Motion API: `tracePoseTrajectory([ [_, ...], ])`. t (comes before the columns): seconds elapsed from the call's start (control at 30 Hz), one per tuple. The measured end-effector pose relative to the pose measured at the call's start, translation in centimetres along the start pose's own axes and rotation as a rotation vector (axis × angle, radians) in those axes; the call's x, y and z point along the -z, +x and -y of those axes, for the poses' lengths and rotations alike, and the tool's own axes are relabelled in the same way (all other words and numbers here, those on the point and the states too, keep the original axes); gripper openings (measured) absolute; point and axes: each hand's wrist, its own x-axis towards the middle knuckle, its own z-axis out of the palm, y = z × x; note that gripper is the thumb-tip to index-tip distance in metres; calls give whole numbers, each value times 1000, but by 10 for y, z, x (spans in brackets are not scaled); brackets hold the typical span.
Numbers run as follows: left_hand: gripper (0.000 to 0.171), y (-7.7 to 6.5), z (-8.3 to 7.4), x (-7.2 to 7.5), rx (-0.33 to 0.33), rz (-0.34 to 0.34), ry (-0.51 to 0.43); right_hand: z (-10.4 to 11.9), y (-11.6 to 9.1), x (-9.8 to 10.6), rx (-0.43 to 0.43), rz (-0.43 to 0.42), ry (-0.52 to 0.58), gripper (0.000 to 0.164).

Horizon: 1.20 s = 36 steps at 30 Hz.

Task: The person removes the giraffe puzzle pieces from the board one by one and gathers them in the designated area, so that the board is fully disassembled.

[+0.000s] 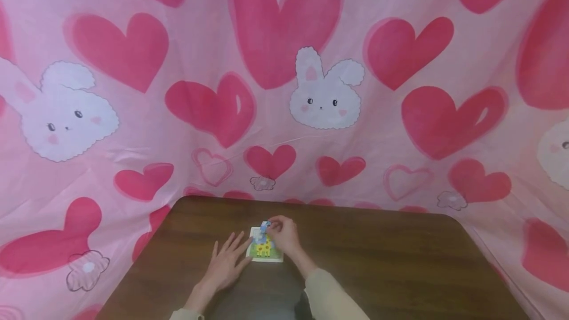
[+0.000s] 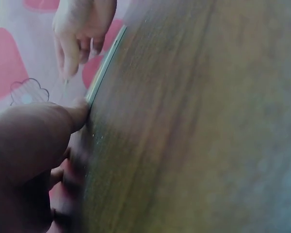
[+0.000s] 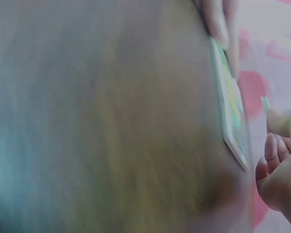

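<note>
A small jigsaw puzzle board [image 1: 269, 254] with a yellow giraffe on green ground lies on the table in the head view. My left hand [image 1: 223, 263] has its fingers extended, and its thumb and fingertip touch the board's left side. In the left wrist view, the left thumb [image 2: 77, 115] presses against the board's thin edge [image 2: 105, 68]. Above the upper part of the board, my right hand [image 1: 285, 235] pinches a light-blue puzzle piece [image 1: 264, 226]. The right wrist view shows this piece [image 3: 265, 104] edge-on, raised off the board. Its printed picture is too small to tell.
A dark brown wooden table [image 1: 391, 260] with rounded far corners carries the board. Behind it and along both sides hangs a pink cloth [image 1: 266, 122] printed with hearts and white rabbits.
</note>
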Motion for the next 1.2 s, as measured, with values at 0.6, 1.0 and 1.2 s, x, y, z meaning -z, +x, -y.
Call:
tracePoseTrajectory([
  [0.6,77,1,-5,2,47,5,68,-33,-6,109,0,-37,-63,18],
  [1.0,72,0,-7,0,37,21,82,-53,-18,152,-18,-40,-140,16],
  [1.2,70,-1,-4,-4,-20,-13,63,-62,-25,170,-33,-54,-143,14],
])
